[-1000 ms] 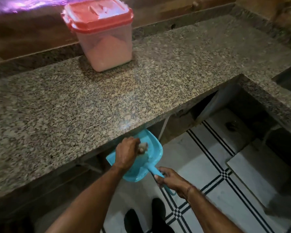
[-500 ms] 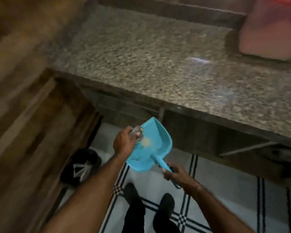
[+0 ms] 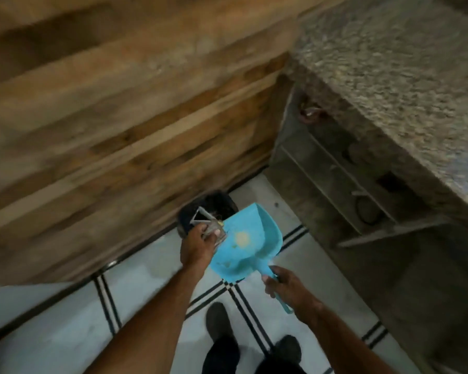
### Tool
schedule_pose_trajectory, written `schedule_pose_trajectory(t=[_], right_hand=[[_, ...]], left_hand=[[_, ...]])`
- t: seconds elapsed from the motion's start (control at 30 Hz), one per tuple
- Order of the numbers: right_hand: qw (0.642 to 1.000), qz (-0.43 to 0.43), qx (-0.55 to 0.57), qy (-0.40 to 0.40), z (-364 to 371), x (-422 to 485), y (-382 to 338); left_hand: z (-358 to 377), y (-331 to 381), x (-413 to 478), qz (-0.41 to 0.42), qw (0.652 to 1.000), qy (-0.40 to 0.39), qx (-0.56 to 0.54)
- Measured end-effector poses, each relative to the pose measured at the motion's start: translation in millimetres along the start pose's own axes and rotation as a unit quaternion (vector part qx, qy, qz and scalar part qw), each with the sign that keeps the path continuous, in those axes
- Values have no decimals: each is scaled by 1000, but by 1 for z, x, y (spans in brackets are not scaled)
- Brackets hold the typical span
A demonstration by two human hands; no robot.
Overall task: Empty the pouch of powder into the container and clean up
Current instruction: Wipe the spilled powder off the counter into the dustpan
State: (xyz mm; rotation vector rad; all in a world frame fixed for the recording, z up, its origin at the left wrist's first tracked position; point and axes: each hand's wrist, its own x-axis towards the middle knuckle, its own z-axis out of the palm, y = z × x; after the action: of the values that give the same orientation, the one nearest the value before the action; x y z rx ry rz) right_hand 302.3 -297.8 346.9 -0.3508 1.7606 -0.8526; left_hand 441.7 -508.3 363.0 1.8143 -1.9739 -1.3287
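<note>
A light-blue dustpan [image 3: 254,233] is held above the white tiled floor [image 3: 65,333], its handle gripped by the curled fingers of the right hand [image 3: 280,283]. A small patch of yellowish powder [image 3: 241,237] is seen lying in the pan. A crumpled silvery pouch [image 3: 212,230] is clutched in the left hand [image 3: 197,247], fingers wrapped round it, at the pan's left edge. Any print on the pouch is too blurred to be read. Just beyond that hand, what may be a dark waste bin [image 3: 219,202] is set against the wooden wall [image 3: 119,117]. A granite countertop [image 3: 403,76] is seen at upper right.
</note>
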Motion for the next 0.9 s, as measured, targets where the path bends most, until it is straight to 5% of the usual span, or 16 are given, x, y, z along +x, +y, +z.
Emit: schedule_pose_trajectory(t=[0.63,0.9], right_hand=[[986,131,-101,-31,141,354,-24],[975,191,-106,-33,160,386,-26]], left_hand=[[77,-156,234,-150,978,100,-106],[82,-180,245,-165,976,100,-99]])
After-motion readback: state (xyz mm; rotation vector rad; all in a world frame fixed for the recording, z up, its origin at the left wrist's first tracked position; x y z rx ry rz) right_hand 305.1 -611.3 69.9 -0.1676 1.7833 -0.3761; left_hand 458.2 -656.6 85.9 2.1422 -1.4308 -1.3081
